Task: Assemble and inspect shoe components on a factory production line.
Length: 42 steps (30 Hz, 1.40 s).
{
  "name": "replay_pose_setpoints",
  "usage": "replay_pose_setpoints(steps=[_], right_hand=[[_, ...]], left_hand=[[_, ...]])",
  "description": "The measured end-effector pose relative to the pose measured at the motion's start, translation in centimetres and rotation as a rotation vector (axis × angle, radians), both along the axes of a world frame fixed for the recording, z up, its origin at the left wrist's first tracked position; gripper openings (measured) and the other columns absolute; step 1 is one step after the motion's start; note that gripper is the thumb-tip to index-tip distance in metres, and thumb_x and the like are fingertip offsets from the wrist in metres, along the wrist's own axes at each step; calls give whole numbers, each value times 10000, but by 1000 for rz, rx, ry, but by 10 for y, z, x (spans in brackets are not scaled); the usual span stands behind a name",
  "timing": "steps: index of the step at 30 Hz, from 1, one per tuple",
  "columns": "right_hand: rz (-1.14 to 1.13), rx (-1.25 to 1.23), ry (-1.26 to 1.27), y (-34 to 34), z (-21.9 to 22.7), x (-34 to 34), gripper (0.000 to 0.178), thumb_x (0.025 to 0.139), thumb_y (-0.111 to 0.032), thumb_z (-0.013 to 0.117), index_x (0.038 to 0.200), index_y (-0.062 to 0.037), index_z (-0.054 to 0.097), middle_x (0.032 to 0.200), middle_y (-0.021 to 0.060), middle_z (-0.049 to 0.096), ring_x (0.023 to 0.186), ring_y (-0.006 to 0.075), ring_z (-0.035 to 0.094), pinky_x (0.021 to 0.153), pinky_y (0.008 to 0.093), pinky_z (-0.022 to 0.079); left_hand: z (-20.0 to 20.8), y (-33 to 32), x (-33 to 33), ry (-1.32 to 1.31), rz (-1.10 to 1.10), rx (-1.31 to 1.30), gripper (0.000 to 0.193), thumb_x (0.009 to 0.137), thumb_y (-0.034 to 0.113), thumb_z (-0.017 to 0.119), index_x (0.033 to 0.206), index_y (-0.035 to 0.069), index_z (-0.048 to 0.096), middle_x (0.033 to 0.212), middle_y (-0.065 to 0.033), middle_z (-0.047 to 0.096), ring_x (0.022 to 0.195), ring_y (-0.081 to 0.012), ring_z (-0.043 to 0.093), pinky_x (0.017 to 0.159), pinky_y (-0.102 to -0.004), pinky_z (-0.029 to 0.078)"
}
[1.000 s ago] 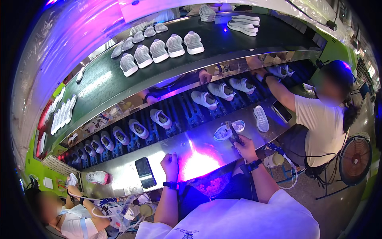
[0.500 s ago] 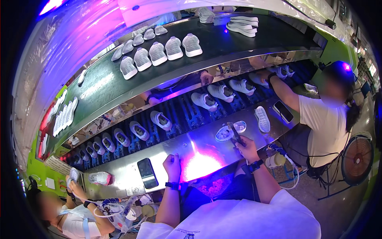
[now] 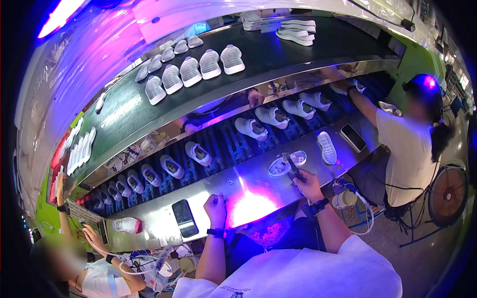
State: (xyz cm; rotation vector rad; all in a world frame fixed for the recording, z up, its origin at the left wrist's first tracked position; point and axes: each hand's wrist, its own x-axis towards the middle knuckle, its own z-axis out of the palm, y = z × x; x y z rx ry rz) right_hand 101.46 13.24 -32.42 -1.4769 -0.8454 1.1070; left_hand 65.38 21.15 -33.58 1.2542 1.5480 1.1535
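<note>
My left hand (image 3: 215,209) is closed in a fist at the near edge of the metal table (image 3: 159,229). Whatever the fist may hold is hidden. Between the fingers of my right hand (image 3: 308,186) is a slim dark tool (image 3: 294,168), its kind unclear, tipped toward two small white bowls (image 3: 279,167) with pale contents. A bright pink-white patch of light falls on the table between my hands. To the right of the bowls lies a white shoe sole (image 3: 327,147). Left of my left hand, a phone (image 3: 185,218) lies flat.
Pale sneakers (image 3: 198,153) line a blue conveyor (image 3: 223,139) beyond the table. Above it, a dark green shelf (image 3: 119,107) carries white soles (image 3: 190,72). Co-workers sit left (image 3: 59,256) and right (image 3: 407,159). Another phone (image 3: 353,137) and a sole (image 3: 126,225) lie on the table.
The right co-worker's hand has moved from one sneaker to another farther right on the conveyor. The left co-worker has raised an arm toward the shelf. My hands have barely moved.
</note>
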Motion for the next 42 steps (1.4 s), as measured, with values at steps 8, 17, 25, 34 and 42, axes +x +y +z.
replay_pose_setpoints(steps=[8, 17, 25, 34, 42], right_hand=[[-1, 10, 28, 2, 6, 3, 352, 906, 45, 660, 1256, 13, 643, 905, 18, 696, 717, 70, 636, 616, 231, 487], [-19, 8, 28, 3, 4, 13, 349, 905, 26, 672, 1253, 19, 644, 877, 24, 695, 696, 70, 633, 592, 230, 476], [-10, 38, 8, 4, -3, 20, 347, 902, 21, 673, 1248, 16, 648, 848, 22, 691, 677, 63, 627, 563, 223, 450], [-16, 42, 21, 5, -3, 27, 326, 902, 23, 674, 1227, 23, 653, 831, 15, 687, 664, 65, 625, 568, 229, 462], [-20, 38, 28, 5, -4, 35, 333, 899, 29, 671, 1231, 27, 646, 843, 19, 685, 688, 74, 641, 590, 230, 478]], left_hand=[[-7, 1, 4, -37, 18, 29, 336, 991, 155, 672, 691, 50, 564, 552, 26, 540, 474, -33, 438, 450, -236, 334], [0, -1, 17, -39, 27, -1, 318, 979, 152, 671, 691, 36, 601, 568, 29, 546, 514, -42, 447, 492, -256, 352], [0, -1, 21, -4, 24, 7, 319, 974, 151, 677, 684, 50, 591, 563, 37, 539, 510, -37, 440, 484, -255, 339], [-22, 4, 24, -49, 37, 25, 326, 970, 155, 680, 675, 49, 591, 563, 35, 541, 519, -35, 435, 490, -261, 341], [-18, 3, 34, -47, 43, 8, 331, 970, 161, 680, 673, 49, 584, 560, 40, 528, 514, -38, 428, 486, -264, 335]])
